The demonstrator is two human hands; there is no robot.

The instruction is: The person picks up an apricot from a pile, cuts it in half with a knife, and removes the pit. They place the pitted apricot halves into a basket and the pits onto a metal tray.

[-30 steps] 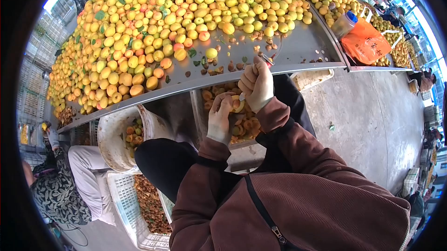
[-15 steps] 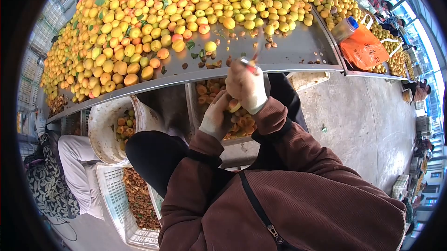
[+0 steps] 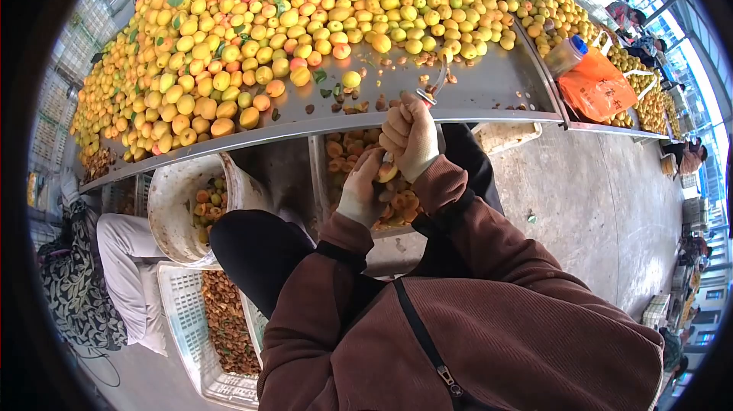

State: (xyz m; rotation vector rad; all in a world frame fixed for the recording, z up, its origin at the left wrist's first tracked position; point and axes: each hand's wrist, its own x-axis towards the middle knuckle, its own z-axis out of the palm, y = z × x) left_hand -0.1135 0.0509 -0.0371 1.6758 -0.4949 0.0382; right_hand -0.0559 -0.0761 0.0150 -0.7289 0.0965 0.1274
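My right hand (image 3: 412, 136), in a pale glove, is closed around a small knife (image 3: 430, 96) whose thin, curved blade points up toward the metal table. Just below it, my left hand (image 3: 360, 196), gloved too, pinches an apricot (image 3: 389, 170) that is partly covered by the fingers. Both hands are close together in front of the table's edge. Under them stands a crate (image 3: 317, 182) holding opened apricot halves (image 3: 402, 205). Whole apricots (image 3: 305, 14) are heaped across the sloping metal table (image 3: 489, 79), with pits and scraps scattered near its front edge.
A white bucket (image 3: 164, 220) with apricot pieces stands at left, beside a seated person's leg (image 3: 126, 258). Below it, a white crate (image 3: 183, 319) holds brown pits (image 3: 227, 327). An orange bag (image 3: 599, 87) and a blue-lidded container (image 3: 565, 56) rest on the right.
My right hand has moved slightly right and down, and the knife blade now shows more plainly above it. My left hand has shifted slightly right, still holding the apricot.
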